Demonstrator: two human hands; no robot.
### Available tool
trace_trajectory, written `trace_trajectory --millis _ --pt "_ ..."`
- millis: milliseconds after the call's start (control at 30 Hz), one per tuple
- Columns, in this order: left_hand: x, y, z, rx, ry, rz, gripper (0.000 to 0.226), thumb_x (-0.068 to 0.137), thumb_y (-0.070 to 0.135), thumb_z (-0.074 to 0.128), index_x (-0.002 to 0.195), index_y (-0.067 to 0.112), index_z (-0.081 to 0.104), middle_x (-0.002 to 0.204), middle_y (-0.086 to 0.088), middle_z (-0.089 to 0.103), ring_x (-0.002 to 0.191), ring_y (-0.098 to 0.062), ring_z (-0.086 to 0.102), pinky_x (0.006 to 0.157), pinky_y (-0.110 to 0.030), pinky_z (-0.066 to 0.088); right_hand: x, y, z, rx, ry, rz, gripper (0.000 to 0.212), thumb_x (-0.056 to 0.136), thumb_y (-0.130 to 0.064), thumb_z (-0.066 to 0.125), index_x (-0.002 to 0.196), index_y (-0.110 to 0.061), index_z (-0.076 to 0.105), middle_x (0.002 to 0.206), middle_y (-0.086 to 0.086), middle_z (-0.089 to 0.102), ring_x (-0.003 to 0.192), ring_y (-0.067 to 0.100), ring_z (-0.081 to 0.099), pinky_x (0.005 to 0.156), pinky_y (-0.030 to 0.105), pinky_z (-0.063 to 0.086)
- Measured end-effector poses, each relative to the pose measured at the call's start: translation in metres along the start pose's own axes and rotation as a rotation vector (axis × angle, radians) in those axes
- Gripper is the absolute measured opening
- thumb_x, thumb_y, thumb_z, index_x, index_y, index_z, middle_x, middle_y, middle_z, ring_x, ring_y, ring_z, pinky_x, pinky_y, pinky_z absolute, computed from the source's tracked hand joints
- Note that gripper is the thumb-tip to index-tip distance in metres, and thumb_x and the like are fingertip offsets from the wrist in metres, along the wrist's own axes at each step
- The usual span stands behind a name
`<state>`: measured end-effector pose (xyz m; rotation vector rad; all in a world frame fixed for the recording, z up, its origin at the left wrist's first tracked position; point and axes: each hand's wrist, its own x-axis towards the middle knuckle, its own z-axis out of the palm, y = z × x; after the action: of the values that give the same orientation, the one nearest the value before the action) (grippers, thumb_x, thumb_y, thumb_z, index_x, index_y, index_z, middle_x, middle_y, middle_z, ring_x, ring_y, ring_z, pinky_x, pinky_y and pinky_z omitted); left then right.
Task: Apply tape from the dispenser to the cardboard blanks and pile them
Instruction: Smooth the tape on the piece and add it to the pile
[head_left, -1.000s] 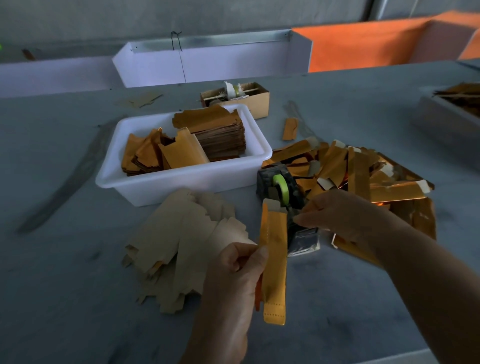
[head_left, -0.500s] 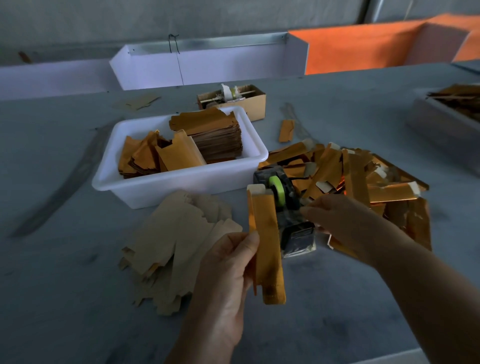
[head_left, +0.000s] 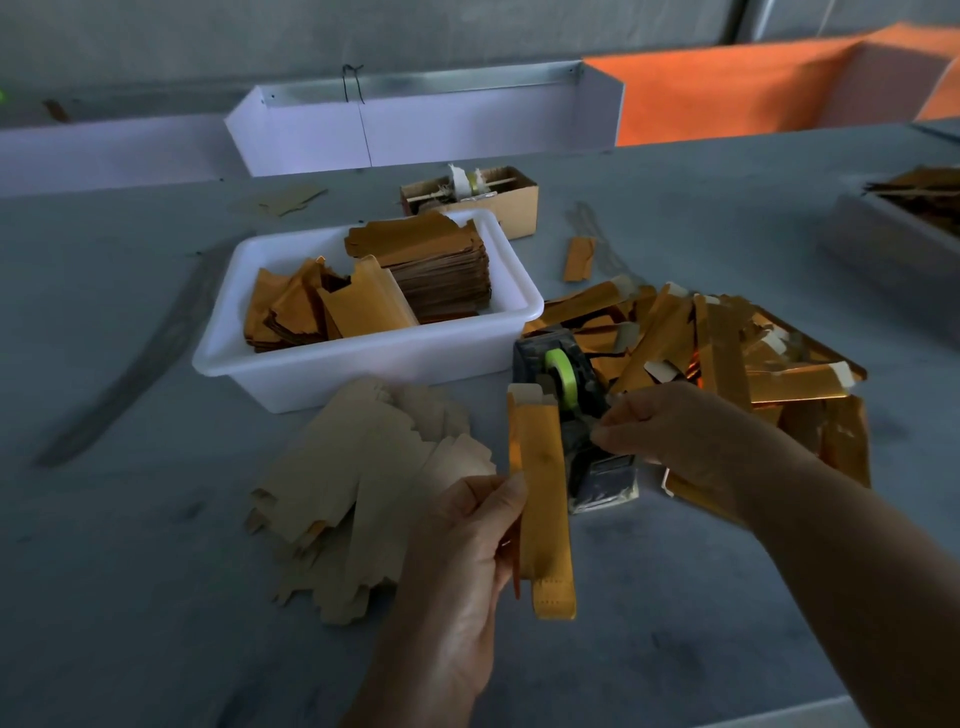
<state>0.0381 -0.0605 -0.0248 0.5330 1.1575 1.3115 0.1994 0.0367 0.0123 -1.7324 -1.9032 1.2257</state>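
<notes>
My left hand (head_left: 462, 545) grips a folded gold cardboard blank (head_left: 543, 499) by its left edge and holds it upright, just left of the tape dispenser (head_left: 530, 353). A green tape roll (head_left: 562, 375) sits in the dark dispenser. My right hand (head_left: 675, 441) is at the dispenser's front, its fingertips pinched together over the cutter end; the tape itself is too thin to make out. A loose pile of gold taped blanks (head_left: 727, 343) lies right of the dispenser.
Flat beige blanks (head_left: 358, 467) lie fanned on the grey table, left of my hands. A white tub (head_left: 363, 369) behind them holds more gold blanks. A small cardboard box (head_left: 519, 202) stands farther back, a grey tray (head_left: 883, 234) at far right.
The blank's top end has shifted slightly left, off the dispenser. My right hand has stayed at the dispenser's front.
</notes>
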Motion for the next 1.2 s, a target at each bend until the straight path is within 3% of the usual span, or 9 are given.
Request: trace_trajectory --millis 100,167,333,500,667,1000,1100,1200 --pt "0.000 0.000 0.001 -0.003 -0.018 -0.013 0.023 0.076 0.024 0.064 0.054 0.022 0.070 0.058 0.002 0.063 0.051 -0.005 0.059 0.048 -0.016 0.048 -0.002 0.005 0.003 0.195 0.029 0.020 0.007 0.085 -0.021 0.065 0.080 -0.020 0.068 0.085 0.002 0.066 0.085 0.018 0.061 0.079 0.032 0.048" --pt "0.001 0.000 0.002 -0.029 -0.018 -0.009 0.013 0.070 0.026 0.065 0.062 0.017 0.069 0.062 -0.002 0.064 0.053 -0.007 0.059 0.048 -0.018 0.048 -0.004 0.008 0.006 0.237 0.079 -0.015 0.007 0.084 -0.021 0.066 0.078 -0.022 0.069 0.081 -0.001 0.066 0.080 0.012 0.061 0.068 0.027 0.044" --pt "0.003 0.001 0.004 -0.048 -0.031 0.011 0.024 0.069 0.029 0.067 0.081 0.008 0.065 0.074 -0.009 0.066 0.063 -0.014 0.061 0.057 -0.025 0.051 -0.008 0.008 0.012 0.279 0.235 -0.168 0.007 0.083 -0.019 0.067 0.078 -0.023 0.069 0.075 -0.008 0.063 0.065 -0.004 0.058 0.058 0.015 0.039" --pt "0.002 0.001 0.003 -0.043 -0.047 0.015 0.028 0.072 0.028 0.066 0.086 0.005 0.063 0.080 -0.014 0.067 0.066 -0.016 0.061 0.057 -0.026 0.050 -0.010 0.007 0.008 0.378 0.171 -0.077 0.007 0.086 -0.022 0.063 0.086 -0.017 0.069 0.089 0.009 0.064 0.087 0.023 0.058 0.068 0.028 0.042" --pt "0.006 0.008 0.006 -0.101 -0.082 0.035 0.016 0.079 0.022 0.065 0.084 0.007 0.065 0.088 -0.017 0.069 0.080 -0.023 0.065 0.066 -0.030 0.050 -0.011 0.008 0.004 0.364 0.137 -0.051 0.007 0.086 -0.020 0.063 0.085 -0.016 0.069 0.093 0.011 0.065 0.093 0.028 0.059 0.081 0.037 0.047" --pt "0.009 0.006 0.004 -0.046 -0.122 0.031 0.016 0.082 0.023 0.062 0.083 0.007 0.061 0.084 -0.015 0.066 0.069 -0.018 0.063 0.058 -0.026 0.049 -0.011 0.010 -0.015 0.366 0.073 -0.004 0.007 0.083 -0.022 0.066 0.082 -0.023 0.073 0.071 0.001 0.069 0.059 0.008 0.058 0.052 0.021 0.043" --pt "0.012 0.006 0.003 -0.073 -0.132 0.037 0.017 0.082 0.023 0.062 0.085 0.006 0.064 0.092 -0.016 0.071 0.080 -0.023 0.068 0.060 -0.025 0.053 -0.017 0.013 -0.013 0.349 0.052 -0.017 0.008 0.082 -0.019 0.066 0.085 -0.022 0.072 0.071 -0.002 0.071 0.055 0.004 0.062 0.049 0.017 0.046" --pt "0.014 0.006 0.002 -0.099 -0.157 0.037 0.016 0.083 0.021 0.060 0.072 0.014 0.069 0.092 -0.016 0.074 0.085 -0.025 0.071 0.064 -0.026 0.056 -0.024 0.015 -0.006 0.424 0.125 0.005 0.013 0.075 -0.016 0.070 0.088 -0.016 0.067 0.072 0.002 0.071 0.058 0.008 0.065 0.051 0.021 0.046"
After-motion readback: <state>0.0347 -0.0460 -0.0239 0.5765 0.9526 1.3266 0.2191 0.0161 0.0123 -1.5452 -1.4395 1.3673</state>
